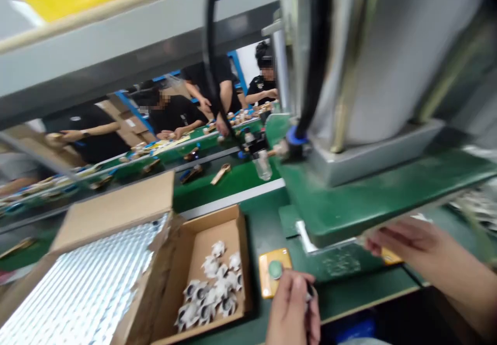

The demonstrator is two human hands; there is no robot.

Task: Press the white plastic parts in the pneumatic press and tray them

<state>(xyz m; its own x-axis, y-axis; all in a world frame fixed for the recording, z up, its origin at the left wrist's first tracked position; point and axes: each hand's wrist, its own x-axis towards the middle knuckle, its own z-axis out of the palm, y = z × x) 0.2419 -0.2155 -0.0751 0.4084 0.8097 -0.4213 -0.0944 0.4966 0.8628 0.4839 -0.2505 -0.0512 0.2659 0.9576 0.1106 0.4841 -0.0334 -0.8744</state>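
Observation:
My left hand (294,308) is at the bottom centre, fingers curled closed round a small dark part that I cannot name. It sits just below a yellow control box with a green push button (275,270). My right hand (404,242) reaches in from the right, fingers together, under the edge of the green press platform (373,195), next to a second yellow box (389,256). What the right fingers hold is hidden by blur. A small cardboard box (212,272) of several white and grey moulded parts lies left of my left hand.
A large grey press machine (373,60) with black hoses fills the upper right. A bigger carton with a silvery ribbed sheet (85,278) stands at the left. A green conveyor (217,174) carries parts behind, and several people in black work on its far side.

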